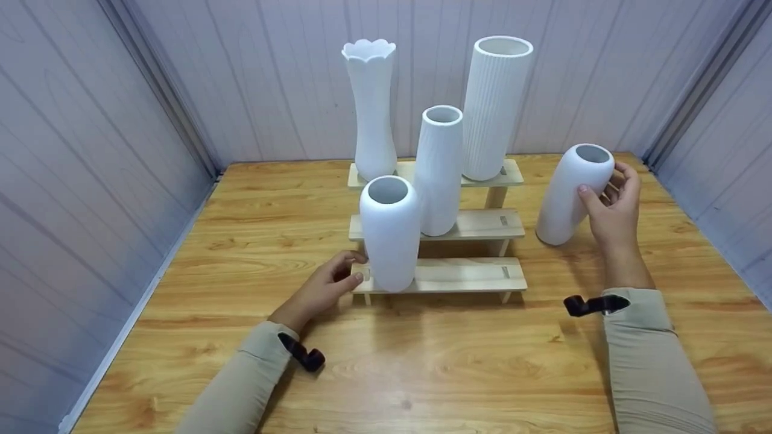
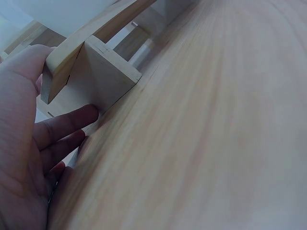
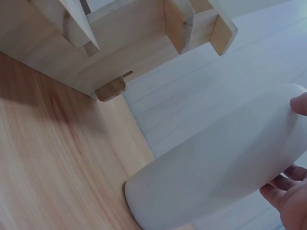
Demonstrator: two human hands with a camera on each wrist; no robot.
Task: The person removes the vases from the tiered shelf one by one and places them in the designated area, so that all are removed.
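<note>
A smooth white vase [image 1: 564, 199] stands on the table to the right of a three-tier wooden stand [image 1: 464, 276]. My right hand [image 1: 618, 208] grips this vase near its top, thumb on the near side and fingers round the right. Its base meets the table, as the vase [image 3: 206, 163] in the right wrist view shows. At the left end of the stand's lowest board, my left hand [image 1: 329, 283] holds the board's end; the left wrist view has its fingers [image 2: 67, 125] below the board. Close by, a similar smooth vase [image 1: 391, 241] stands on that lowest board.
A tapered vase [image 1: 439, 175] is on the middle tier. The top tier bears a scalloped-rim vase [image 1: 373, 114] at left and a tall ribbed vase [image 1: 496, 114] at right. Pale panel walls [image 1: 289, 78] enclose the wooden table [image 1: 253, 211] at the back and sides.
</note>
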